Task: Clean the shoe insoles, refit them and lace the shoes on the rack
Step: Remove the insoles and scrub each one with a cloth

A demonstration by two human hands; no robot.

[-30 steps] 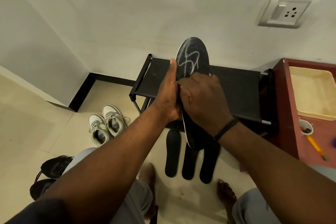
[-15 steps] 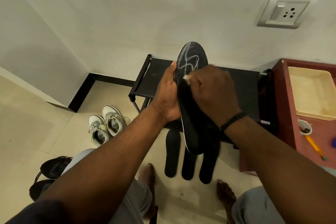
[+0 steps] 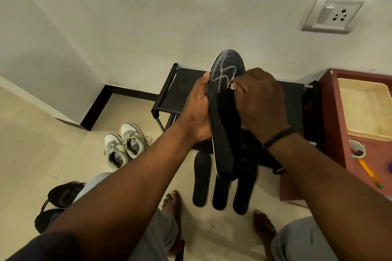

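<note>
My left hand (image 3: 198, 110) grips a black insole (image 3: 222, 125) by its left edge and holds it upright over the black shoe rack (image 3: 184, 89). White scribbled marks cover the insole's toe end. My right hand (image 3: 261, 99) pinches a small white wad (image 3: 233, 86) and presses it against the insole just below those marks. Three more black insoles (image 3: 201, 178) lie side by side on the floor in front of the rack. A grey-and-white pair of laced sneakers (image 3: 125, 147) stands on the floor to the left.
A pair of black shoes (image 3: 61, 194) sits at the lower left by my knee. To the right is a red table (image 3: 339, 133) with a cream tray (image 3: 364, 110), a paper cup (image 3: 357, 150) and a yellow pencil (image 3: 368, 170). My bare feet (image 3: 172, 203) are on the tiled floor.
My right hand has slid up the insole from its middle toward the marked toe end. The insole has dropped slightly lower.
</note>
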